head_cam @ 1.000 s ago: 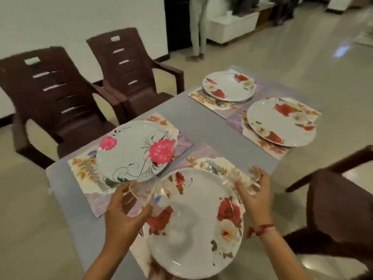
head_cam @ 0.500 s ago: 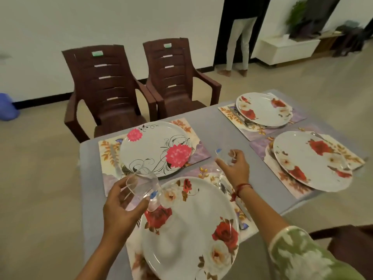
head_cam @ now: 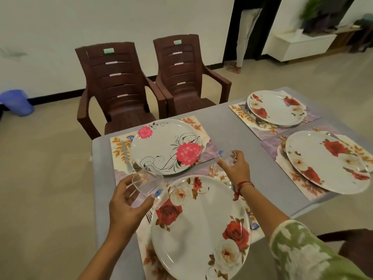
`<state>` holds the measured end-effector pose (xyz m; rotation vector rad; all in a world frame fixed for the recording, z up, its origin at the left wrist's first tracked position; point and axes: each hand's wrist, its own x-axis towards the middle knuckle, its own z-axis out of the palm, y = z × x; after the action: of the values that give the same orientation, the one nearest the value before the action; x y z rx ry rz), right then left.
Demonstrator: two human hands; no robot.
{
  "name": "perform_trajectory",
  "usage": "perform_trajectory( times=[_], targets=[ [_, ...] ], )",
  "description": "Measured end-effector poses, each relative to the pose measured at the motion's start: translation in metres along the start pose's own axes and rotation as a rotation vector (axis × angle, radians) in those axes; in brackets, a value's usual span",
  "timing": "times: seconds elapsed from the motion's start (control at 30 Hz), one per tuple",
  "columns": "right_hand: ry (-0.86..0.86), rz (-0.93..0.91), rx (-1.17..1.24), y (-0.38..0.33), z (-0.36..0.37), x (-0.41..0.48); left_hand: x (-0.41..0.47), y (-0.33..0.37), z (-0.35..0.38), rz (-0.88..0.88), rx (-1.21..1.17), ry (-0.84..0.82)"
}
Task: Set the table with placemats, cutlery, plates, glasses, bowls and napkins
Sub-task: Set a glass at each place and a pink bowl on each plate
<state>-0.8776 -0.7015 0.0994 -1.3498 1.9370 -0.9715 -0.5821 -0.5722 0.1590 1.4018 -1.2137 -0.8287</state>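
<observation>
My left hand [head_cam: 129, 207] grips a clear glass [head_cam: 148, 184], tilted, above the left edge of the near rose plate [head_cam: 199, 225]. My right hand [head_cam: 235, 168] holds a second clear glass [head_cam: 226, 154] by its rim, low over the grey table [head_cam: 232, 126] just right of the pink-flower plate [head_cam: 167, 146]. Each plate lies on a floral placemat, such as the one [head_cam: 119, 142] under the pink-flower plate. Two more rose plates [head_cam: 276, 107] [head_cam: 327, 160] sit on mats at the right. Cutlery pokes out beside the plates.
Two brown plastic chairs [head_cam: 119, 85] [head_cam: 181, 71] stand at the table's far side. Part of another chair [head_cam: 347, 239] shows at the lower right. A person's legs [head_cam: 245, 35] stand in a doorway behind. A blue bin [head_cam: 16, 102] sits by the left wall.
My right hand has carried its glass away from the near plate's right side, forward to the table between the placemats. The left hand holds its glass in about the same place.
</observation>
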Motion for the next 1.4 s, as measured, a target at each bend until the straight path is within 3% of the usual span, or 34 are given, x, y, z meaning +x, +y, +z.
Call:
perform_trajectory(
  times=[0.1,0.33,0.57,0.67,0.83,0.93,1.17,1.4],
  targets=[
    [0.021,-0.016,-0.011,-0.003,-0.003,-0.007,0.004,-0.001,0.002,0.014,0.014,-0.028],
    [0.285,-0.234,0.131,-0.005,-0.041,-0.056,0.010,0.001,0.024,0.034,0.033,-0.072],
    [0.252,-0.328,0.246,0.024,-0.100,-0.051,0.007,0.028,0.083,0.044,0.063,-0.117],
    [0.104,-0.309,0.298,0.047,-0.132,-0.022,0.003,0.044,0.126,0.063,0.052,-0.111],
    [-0.554,-0.348,0.160,0.086,-0.197,0.029,-0.011,0.067,0.230,0.064,0.040,-0.159],
    [-0.781,-0.352,0.085,0.098,-0.228,0.048,-0.018,0.080,0.295,0.028,0.044,-0.235],
    [-0.875,-0.360,0.108,0.109,-0.270,0.079,-0.019,0.109,0.385,0.124,0.179,-0.300],
    [-0.748,-0.319,0.160,0.116,-0.294,0.099,0.001,0.111,0.422,0.167,0.213,-0.408]
  ],
)
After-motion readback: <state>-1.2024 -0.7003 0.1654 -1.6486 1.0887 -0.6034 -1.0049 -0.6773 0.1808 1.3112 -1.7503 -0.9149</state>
